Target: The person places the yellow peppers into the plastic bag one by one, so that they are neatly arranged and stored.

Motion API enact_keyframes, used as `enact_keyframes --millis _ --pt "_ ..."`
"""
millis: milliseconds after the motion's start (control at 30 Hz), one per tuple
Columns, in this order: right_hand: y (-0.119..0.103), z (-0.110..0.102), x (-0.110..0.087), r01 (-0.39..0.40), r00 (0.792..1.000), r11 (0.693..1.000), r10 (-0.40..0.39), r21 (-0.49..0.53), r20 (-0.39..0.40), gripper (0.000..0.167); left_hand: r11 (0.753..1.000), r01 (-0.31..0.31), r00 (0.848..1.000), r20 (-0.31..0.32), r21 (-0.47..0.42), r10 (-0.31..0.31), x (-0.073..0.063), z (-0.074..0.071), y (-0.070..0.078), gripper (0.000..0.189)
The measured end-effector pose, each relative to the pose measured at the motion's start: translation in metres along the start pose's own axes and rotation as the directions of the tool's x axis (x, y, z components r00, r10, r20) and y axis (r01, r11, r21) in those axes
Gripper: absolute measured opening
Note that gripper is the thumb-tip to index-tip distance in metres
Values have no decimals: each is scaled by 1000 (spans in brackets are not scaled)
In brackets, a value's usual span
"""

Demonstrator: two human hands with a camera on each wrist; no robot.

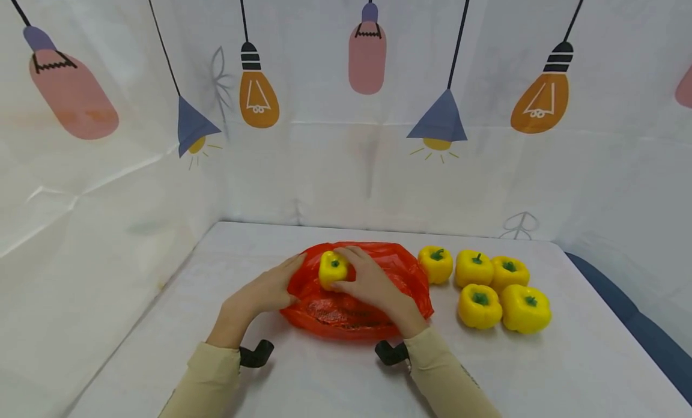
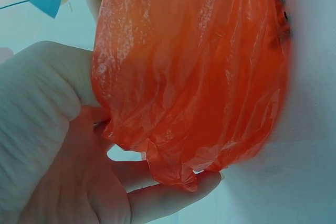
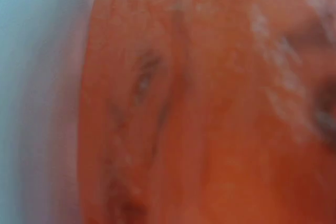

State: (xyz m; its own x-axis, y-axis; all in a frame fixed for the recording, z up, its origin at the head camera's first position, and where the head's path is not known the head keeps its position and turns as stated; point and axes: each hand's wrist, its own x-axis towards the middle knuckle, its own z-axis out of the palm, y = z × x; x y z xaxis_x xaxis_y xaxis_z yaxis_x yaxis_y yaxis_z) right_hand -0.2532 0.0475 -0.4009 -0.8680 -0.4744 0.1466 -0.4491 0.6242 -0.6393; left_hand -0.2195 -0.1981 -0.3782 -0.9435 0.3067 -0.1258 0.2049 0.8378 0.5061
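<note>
A red plastic bag lies on the table in the head view, printed with dark marks. My right hand grips a yellow bell pepper over the middle of the bag, its green stem end facing up. At the bag's left edge, my left hand holds the plastic between thumb and fingers. Up close in the left wrist view, the bag bulges beside the left hand, with fingers along its crumpled end. The right wrist view is blurred and filled by the bag; no right fingers show there.
Right of the bag several yellow bell peppers stand on the white table; the nearest one is by the bag's edge, another large one at front right. A dark blue chair adjoins the table's right edge. Behind hangs a lamp-patterned sheet.
</note>
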Motion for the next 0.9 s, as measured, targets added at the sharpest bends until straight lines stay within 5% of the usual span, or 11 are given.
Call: enact_keyframes --millis 900 --pt "6 -46 -23 2 999 989 2 -149 32 72 1000 3 1000 4 -14 -3 -1 0 -2 93"
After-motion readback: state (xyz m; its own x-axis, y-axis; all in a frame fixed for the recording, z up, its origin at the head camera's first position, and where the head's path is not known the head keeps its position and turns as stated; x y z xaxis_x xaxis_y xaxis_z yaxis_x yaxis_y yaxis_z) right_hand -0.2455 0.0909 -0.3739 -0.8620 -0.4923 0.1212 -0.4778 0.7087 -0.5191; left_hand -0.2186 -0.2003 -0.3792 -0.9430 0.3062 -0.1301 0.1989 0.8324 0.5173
